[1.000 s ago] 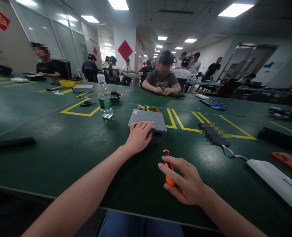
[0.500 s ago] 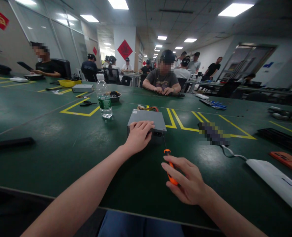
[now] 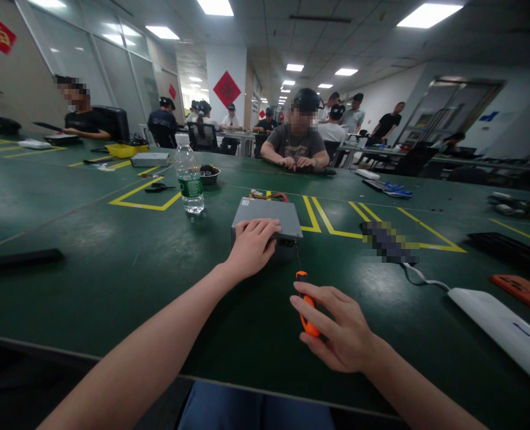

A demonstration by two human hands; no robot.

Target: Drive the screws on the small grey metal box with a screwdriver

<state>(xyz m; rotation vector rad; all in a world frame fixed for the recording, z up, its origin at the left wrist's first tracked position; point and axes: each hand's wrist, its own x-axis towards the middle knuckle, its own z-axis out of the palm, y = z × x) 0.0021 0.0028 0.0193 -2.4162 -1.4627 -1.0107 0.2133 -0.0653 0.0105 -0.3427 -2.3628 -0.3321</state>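
One grey metal box (image 3: 269, 212) lies flat on the green table (image 3: 125, 310), in front of the person; long axis approx. L to R, slightly skewed, near face w/ dark socket turned toward the person, bundle of coloured wires (image 3: 271, 197) at its far side. Orange-and-black screwdriver (image 3: 301, 277) has its long axis running away from the person, handle near, shaft leaning slightly L, tip at the box's near face by the R corner; exact contact too small to make out. L forearm comes in from lower L, slanting up to the R; L hand (image 3: 253, 248) is palm down on the box top at the near edge, fingers nearly flat & close together, gripping nothing. R forearm comes from lower R, slanting up to the L; R hand (image 3: 340, 328) has fingers loosely curved, thumb below, a narrow hold on the screwdriver handle. Clear bottle w/ green label (image 3: 190, 185) stands upright L of the box, apart from both hands
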